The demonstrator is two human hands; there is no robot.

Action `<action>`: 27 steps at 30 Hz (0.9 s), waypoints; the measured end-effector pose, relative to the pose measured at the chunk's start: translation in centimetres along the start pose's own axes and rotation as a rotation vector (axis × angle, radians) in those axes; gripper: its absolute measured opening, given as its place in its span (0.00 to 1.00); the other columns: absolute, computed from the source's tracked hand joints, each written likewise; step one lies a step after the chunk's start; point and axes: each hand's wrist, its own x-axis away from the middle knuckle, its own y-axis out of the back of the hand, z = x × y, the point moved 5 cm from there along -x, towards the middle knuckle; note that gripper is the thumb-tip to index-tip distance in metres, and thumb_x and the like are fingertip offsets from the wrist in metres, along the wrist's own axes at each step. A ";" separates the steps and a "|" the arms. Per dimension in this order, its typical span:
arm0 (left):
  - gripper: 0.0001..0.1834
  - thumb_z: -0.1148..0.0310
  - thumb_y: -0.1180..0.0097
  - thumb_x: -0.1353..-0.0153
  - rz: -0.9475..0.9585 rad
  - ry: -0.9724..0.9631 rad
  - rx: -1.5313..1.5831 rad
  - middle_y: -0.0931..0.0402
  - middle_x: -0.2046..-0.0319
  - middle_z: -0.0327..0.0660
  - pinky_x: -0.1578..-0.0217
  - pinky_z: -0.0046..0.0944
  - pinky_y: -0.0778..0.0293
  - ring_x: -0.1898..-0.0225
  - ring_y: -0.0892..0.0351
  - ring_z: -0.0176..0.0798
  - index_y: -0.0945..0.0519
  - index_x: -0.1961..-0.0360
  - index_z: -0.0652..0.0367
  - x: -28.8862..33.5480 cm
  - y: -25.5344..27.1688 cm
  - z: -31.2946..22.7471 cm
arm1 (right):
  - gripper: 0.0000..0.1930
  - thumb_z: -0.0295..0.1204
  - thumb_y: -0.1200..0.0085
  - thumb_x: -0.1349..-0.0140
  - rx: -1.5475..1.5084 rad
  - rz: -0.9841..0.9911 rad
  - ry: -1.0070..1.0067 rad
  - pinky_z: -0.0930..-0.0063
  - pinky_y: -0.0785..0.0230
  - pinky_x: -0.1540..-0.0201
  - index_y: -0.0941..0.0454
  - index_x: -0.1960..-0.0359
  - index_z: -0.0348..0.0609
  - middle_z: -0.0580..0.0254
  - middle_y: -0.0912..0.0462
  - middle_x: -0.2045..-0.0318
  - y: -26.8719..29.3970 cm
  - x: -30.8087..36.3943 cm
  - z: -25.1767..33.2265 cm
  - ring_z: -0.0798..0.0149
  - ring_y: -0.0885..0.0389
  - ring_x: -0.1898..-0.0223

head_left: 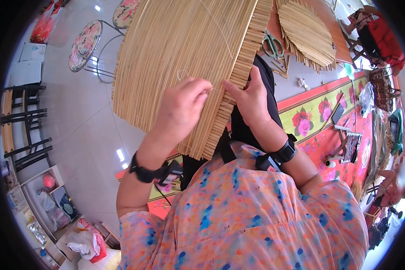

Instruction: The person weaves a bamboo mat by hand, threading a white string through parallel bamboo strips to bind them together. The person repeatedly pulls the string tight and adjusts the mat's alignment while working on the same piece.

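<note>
A large mat of straw-coloured stalks point(184, 40) lies across my lap, its stalks side by side and its right edge stepped with short stalk ends. Thin pale thread point(182, 74) loops over its surface above my left hand. My left hand point(182, 105) is closed in a pinch over the mat near that edge, with a short bit of thread at its fingertips. With the thumb on top and the fingers mostly hidden beyond the edge, my right hand point(252, 96) grips the mat's right border.
Green-handled scissors point(272, 44) lie beyond the mat's right edge. A second stalk mat point(306, 33) rests on a reddish table at upper right. Floral stools point(84, 46) stand at upper left, folded frames point(26, 121) at left. Another person point(387, 193) sits at far right.
</note>
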 end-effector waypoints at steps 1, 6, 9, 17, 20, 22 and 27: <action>0.10 0.82 0.41 0.41 -0.016 -0.008 -0.028 0.21 0.67 0.43 0.68 0.39 0.22 0.68 0.17 0.44 0.21 0.58 0.61 -0.2 -1.0 0.3 | 0.23 0.24 0.33 0.43 0.009 0.001 0.007 0.71 0.22 0.53 0.31 0.49 0.36 0.54 0.15 0.58 0.1 0.0 0.2 0.66 0.15 0.57; 0.08 0.79 0.40 0.42 -0.004 0.028 -0.250 0.23 0.68 0.47 0.68 0.46 0.24 0.68 0.20 0.54 0.21 0.61 0.61 -0.9 -3.1 0.5 | 0.23 0.25 0.32 0.42 0.020 -0.011 0.045 0.72 0.23 0.55 0.31 0.49 0.37 0.55 0.15 0.58 0.2 0.0 0.2 0.67 0.15 0.58; 0.03 0.75 0.42 0.40 0.045 0.062 -0.358 0.25 0.70 0.47 0.69 0.48 0.24 0.68 0.20 0.54 0.23 0.66 0.61 -1.1 -2.6 0.2 | 0.23 0.25 0.33 0.42 0.017 -0.010 0.054 0.72 0.23 0.55 0.31 0.48 0.37 0.55 0.15 0.58 0.2 0.0 0.0 0.67 0.16 0.59; 0.03 0.76 0.47 0.34 0.450 0.634 0.866 0.30 0.70 0.31 0.70 0.26 0.32 0.72 0.29 0.24 0.23 0.67 0.60 2.4 0.8 1.3 | 0.24 0.25 0.33 0.41 -0.021 0.019 0.013 0.72 0.23 0.55 0.33 0.47 0.36 0.54 0.15 0.58 0.2 0.2 0.2 0.68 0.16 0.58; 0.03 0.71 0.42 0.33 0.206 0.520 1.102 0.24 0.63 0.36 0.69 0.26 0.32 0.69 0.27 0.26 0.21 0.64 0.59 1.5 -1.2 2.1 | 0.23 0.24 0.35 0.40 -0.003 -0.003 0.056 0.70 0.23 0.54 0.34 0.47 0.36 0.52 0.16 0.56 -0.1 0.4 1.0 0.66 0.16 0.56; 0.07 0.67 0.41 0.32 0.072 0.430 1.204 0.22 0.60 0.39 0.66 0.28 0.31 0.64 0.25 0.29 0.20 0.59 0.58 0.5 -1.9 2.7 | 0.23 0.23 0.36 0.39 -0.010 0.006 0.016 0.69 0.23 0.54 0.34 0.46 0.36 0.51 0.16 0.55 0.0 0.3 1.0 0.65 0.16 0.56; 0.06 0.69 0.44 0.30 -0.107 0.332 1.407 0.23 0.65 0.39 0.61 0.31 0.29 0.66 0.26 0.32 0.22 0.58 0.60 -0.2 -4.9 4.1 | 0.22 0.23 0.38 0.38 0.109 -0.008 0.028 0.67 0.23 0.56 0.36 0.46 0.36 0.48 0.16 0.56 0.0 0.4 2.0 0.61 0.15 0.58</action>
